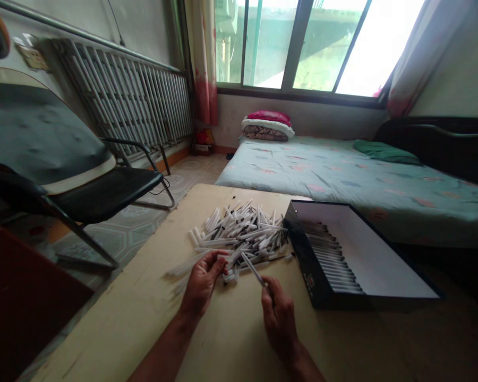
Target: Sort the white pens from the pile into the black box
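My right hand [279,315] is closed around a slim pale pen [252,269], which points up and to the left. To its left, the thumb and fingers of my left hand [202,281] are pinched together; a small whitish bit shows at the fingertips, too blurred to name. Just beyond both hands lies a loose heap of white and clear pen parts [247,228], some with dark ends. An open dark box [308,265] with a white inside stands to the right. Along its left side, several pens [334,260] lie side by side in a row.
The pale tabletop [143,318] carries the heap and the box. A bed [302,164] adjoins its far side. At the left stand a black chair [99,193] and a metal rail frame [135,95] against the wall. A window [295,48] is at the back.
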{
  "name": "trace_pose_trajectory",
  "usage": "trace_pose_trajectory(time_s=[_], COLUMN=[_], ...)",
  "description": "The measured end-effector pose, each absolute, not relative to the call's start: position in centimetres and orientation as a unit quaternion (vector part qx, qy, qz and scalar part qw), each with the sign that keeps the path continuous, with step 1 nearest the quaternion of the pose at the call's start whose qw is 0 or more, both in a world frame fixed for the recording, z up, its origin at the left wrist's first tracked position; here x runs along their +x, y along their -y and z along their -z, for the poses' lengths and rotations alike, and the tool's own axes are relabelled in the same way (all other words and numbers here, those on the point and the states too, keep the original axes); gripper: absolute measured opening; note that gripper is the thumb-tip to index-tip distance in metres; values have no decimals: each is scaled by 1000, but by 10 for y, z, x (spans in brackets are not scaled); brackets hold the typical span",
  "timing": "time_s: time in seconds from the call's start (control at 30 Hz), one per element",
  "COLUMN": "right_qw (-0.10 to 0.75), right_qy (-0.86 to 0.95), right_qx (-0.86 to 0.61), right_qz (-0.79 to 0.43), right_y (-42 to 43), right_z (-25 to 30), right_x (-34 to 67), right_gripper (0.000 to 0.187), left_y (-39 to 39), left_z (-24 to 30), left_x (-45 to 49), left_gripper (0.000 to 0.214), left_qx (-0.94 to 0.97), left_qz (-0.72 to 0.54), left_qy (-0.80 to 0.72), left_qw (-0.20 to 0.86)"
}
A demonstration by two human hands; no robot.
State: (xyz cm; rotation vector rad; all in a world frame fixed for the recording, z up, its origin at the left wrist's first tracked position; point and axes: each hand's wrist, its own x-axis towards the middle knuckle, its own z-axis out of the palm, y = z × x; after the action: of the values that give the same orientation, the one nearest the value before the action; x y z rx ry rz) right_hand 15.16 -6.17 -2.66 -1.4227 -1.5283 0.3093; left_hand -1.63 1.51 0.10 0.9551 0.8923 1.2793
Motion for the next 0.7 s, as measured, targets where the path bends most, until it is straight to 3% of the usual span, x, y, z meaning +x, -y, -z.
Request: trace_pose_trajectory(time_s=[0.3, 0.7], right_qw=[475, 441], right_qy=[683, 700], right_qx=[-550, -557], right_qz=[-72, -73], right_y=[66, 65], right_z=[22, 24], right_x=[144, 144], right_gripper=[15, 17], left_y=[-11, -11], left_z=[4, 5], left_x=[-18, -20], left_gripper=[23, 28], left_qx=[367, 410], left_qz=[-537, -495], left_qy=[-332, -347], left_qw=[683, 683])
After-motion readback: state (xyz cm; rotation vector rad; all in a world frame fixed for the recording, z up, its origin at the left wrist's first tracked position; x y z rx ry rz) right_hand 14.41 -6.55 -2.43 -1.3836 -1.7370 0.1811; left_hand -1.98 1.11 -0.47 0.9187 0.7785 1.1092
